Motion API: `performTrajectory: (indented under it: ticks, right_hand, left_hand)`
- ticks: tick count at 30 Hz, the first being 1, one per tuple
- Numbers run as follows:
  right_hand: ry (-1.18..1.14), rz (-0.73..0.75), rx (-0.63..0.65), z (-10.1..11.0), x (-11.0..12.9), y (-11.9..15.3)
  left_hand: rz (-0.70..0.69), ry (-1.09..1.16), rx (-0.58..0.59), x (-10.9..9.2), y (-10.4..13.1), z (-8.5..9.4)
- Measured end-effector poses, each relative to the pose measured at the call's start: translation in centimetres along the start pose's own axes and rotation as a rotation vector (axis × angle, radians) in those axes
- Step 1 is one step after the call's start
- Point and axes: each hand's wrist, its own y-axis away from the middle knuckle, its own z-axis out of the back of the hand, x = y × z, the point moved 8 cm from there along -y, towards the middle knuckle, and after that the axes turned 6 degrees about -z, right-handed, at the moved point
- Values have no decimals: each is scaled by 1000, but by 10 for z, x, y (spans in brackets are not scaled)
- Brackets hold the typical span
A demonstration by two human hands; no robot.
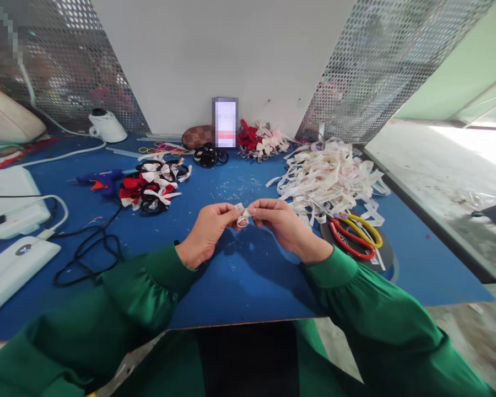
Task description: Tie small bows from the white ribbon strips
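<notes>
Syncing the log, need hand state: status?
Left hand and right hand: both pinching small white ribbon piece. Piece looped, between fingertips. Nothing seen blocking it; scissors and white ribbon pile off to the right.

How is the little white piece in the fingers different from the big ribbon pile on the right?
The little white piece is small and bunched; the ribbon pile is big, with loose strips. The left hand and right hand pinch the little white piece, while the ribbon pile lies on the blue table. Both look whitish.
</notes>
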Motion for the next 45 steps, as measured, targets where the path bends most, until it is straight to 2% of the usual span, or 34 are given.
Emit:
performTrajectory:
  ticks: [5,11,15,21,25,29,36,41,45]
  right_hand:
    - [32,24,-9,-1,3,2]
    - [3,59,26,-1,12,5]
    - [154,179,-15,-4,19,7]
    - [418,373,-108,-7,34,16]
    - [247,309,-93,-5,26,12]
    - [94,228,-105,-2,14,7]
    - [201,301,-133,-4,19,9]
    - [270,313,-144,-5,20,10]
    - [234,293,-134,-6,18,9]
  left_hand:
    - [46,13,10,3,0,0]
    - [6,119,204,-7,2,-18]
    - [-7,88,141,-5,1,-12]
    - [92,197,46,8,-1,-5]
    - [128,321,27,9,0,-8]
    - [116,330,37,7,2,-11]
    - [156,304,76,9,5,-14]
    - [116,195,95,4,4,-12]
    - [80,129,118,-1,3,-12]
